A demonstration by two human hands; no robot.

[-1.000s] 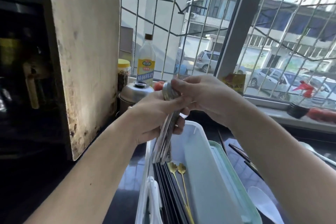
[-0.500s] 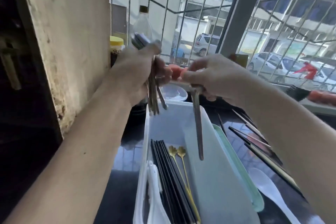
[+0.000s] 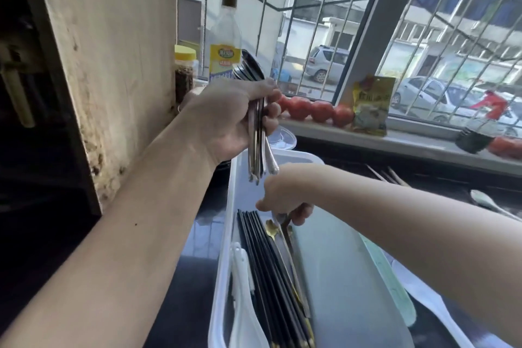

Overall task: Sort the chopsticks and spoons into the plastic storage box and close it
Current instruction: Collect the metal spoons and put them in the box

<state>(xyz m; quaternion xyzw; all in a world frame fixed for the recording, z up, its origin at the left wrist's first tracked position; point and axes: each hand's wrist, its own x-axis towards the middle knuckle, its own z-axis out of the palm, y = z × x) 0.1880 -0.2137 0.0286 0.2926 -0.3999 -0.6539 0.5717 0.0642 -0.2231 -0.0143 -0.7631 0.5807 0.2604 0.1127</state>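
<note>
While the left hand (image 3: pixel 226 118) clamps a spoon bundle (image 3: pixel 255 121) upright above the storage box's (image 3: pixel 223 277) far end as stock, the right hand (image 3: pixel 285 195) pinches 1 spoon (image 3: pixel 288 237) into it. Black chopsticks (image 3: pixel 262 268) lie along its left wall, sorted

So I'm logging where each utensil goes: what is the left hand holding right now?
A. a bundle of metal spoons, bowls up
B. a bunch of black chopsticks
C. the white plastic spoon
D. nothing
A: the left hand grips a bundle of metal spoons, dark bowls above the fist, handles hanging over the plastic storage box; the black chopsticks lie inside it.
</note>
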